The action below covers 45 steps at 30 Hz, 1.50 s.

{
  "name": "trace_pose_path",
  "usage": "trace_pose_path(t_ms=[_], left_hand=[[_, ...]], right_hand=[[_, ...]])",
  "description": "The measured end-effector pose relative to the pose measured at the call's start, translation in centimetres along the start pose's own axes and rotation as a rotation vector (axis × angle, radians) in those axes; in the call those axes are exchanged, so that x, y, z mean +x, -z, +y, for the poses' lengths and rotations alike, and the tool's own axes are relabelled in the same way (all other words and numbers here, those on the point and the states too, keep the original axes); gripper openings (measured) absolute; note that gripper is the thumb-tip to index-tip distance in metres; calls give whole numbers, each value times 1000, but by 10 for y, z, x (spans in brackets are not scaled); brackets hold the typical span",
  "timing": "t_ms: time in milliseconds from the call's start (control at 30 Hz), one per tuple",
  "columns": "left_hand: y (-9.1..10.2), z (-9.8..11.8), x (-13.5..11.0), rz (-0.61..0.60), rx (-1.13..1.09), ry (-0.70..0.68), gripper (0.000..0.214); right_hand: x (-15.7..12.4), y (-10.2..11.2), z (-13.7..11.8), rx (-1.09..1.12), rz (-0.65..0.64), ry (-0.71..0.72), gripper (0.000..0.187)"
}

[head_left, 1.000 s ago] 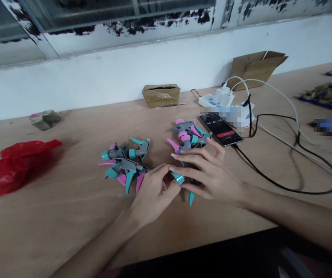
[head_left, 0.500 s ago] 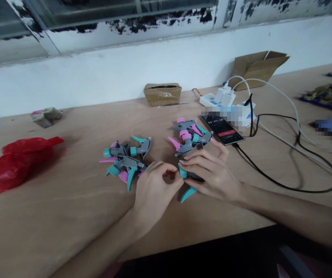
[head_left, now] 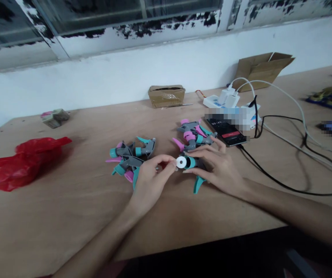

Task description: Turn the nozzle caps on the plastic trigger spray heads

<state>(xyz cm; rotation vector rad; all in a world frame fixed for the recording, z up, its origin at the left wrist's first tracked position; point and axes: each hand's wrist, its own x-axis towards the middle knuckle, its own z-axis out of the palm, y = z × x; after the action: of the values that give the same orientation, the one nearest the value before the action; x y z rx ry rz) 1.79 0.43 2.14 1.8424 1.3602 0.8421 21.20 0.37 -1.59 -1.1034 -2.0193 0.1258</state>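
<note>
Between its thumb and forefinger, my left hand [head_left: 154,173] pinches a small white washer [head_left: 181,162] with a hole in its middle. Just to the right, my right hand [head_left: 218,164] grips a grey trigger sprayer head [head_left: 199,181] with a teal collar and teal trigger. The collar's open end faces the washer, a short way from it. Part of that sprayer is hidden under my right fingers. Left of my left hand lies a pile of grey, teal and pink sprayer heads [head_left: 128,158]. A second group of sprayer heads [head_left: 193,135] lies beyond my right hand.
A phone [head_left: 226,129] with a timer lies behind my right hand, near a power strip [head_left: 212,101] and looping cables. A small cardboard box [head_left: 167,95] and a larger one [head_left: 260,71] stand along the wall. A red plastic bag [head_left: 35,162] lies at left.
The white washer has come into view in my left fingertips, clear of the collar. My right hand has tilted the sprayer so its open collar shows. The view has shifted slightly.
</note>
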Motion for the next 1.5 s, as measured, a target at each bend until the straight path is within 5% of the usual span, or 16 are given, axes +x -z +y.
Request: trace_pose_path(t_ms=[133,467,733,900,1500], left_hand=[[0,1,0,-107,-161,26,19],[-4,-6,-1,-132,-112,-47,18],[-11,-8,-9,59,103,-232,5],[-9,-4,-7,19,174,-340,8],[-20,-3,-13,71,279,-386,6]], right_hand=[[-2,-5,1,160,-54,-17,32],[-3,-6,0,253,-25,31,36],[-5,-10,1,286,11,44,35],[-6,-9,2,277,18,59,34],[-6,-5,-5,182,1,106,23]])
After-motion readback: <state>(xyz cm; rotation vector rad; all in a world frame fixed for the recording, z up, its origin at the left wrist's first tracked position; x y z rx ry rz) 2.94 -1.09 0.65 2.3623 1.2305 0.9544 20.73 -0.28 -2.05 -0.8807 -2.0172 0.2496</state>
